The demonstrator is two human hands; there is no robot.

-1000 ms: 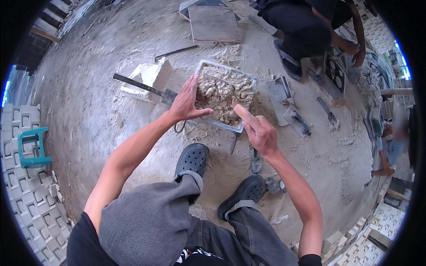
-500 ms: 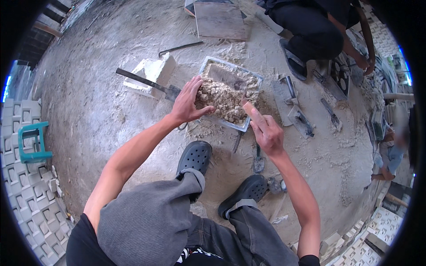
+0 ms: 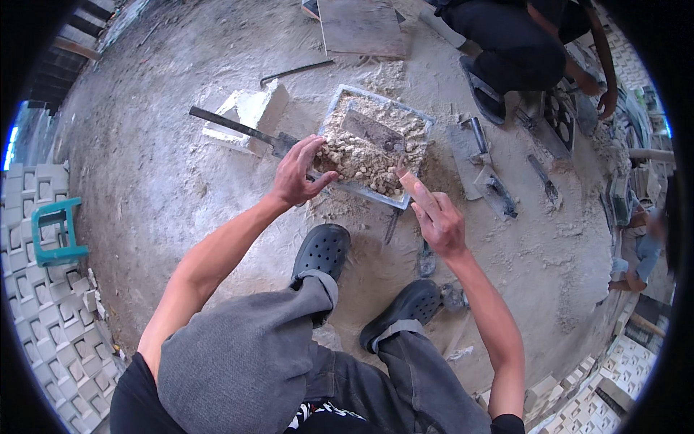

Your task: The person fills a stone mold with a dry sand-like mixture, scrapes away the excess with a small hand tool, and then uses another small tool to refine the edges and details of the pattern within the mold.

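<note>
My right hand (image 3: 439, 223) is wrapped round the wooden handle of a trowel (image 3: 370, 132), whose flat, dusty blade lies over a pale, crumbly mix (image 3: 354, 163). The mix fills a rectangular frame (image 3: 388, 103) with a light rim on the ground. At the frame's left edge is my left hand (image 3: 298, 172), open, thumb and fingers apart, holding nothing. A long dark metal bar (image 3: 231, 123) sticks out from beside it to the left; its inner end is partly hidden by the fingers.
A broken white block (image 3: 267, 108) and a bent rod (image 3: 298, 70) lie beyond the bar. Right of the frame are several hand tools, including a trowel (image 3: 494, 192). Another person (image 3: 506, 50) squats at upper right. A board (image 3: 361, 29) lies far; a teal stool (image 3: 59, 231) stands left.
My left hand has drawn back slightly left from the mix to the frame's edge. The trowel blade, blurred before, now shows sharply, slightly lower over the mix. The other person's hands have shifted.
</note>
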